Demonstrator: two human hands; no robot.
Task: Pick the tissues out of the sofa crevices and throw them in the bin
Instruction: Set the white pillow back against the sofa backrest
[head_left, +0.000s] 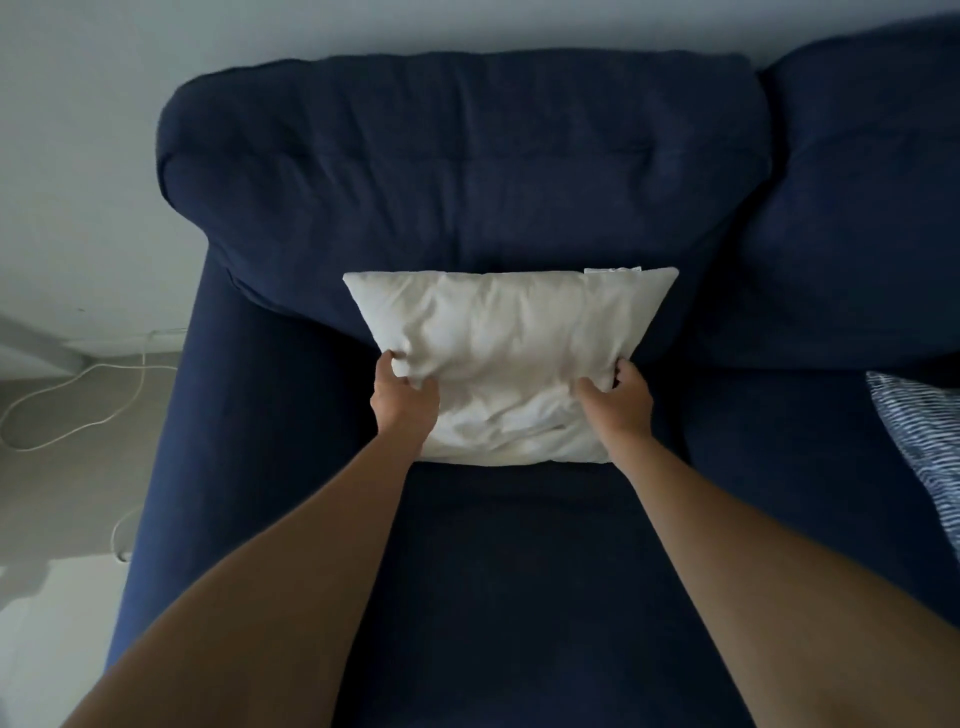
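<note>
A white cushion (506, 358) leans against the back cushion of a dark blue sofa (467, 171), resting on the seat. My left hand (404, 402) grips its lower left side, thumb on the front. Its lower right side is held by my right hand (618, 402). The crevice behind the cushion is hidden. No tissue and no bin are in view.
A blue-and-white striped cushion (924, 447) lies on the seat at the right edge. The sofa's left armrest (171, 467) borders a grey floor with a white cable (78, 410). A pale wall stands behind the sofa.
</note>
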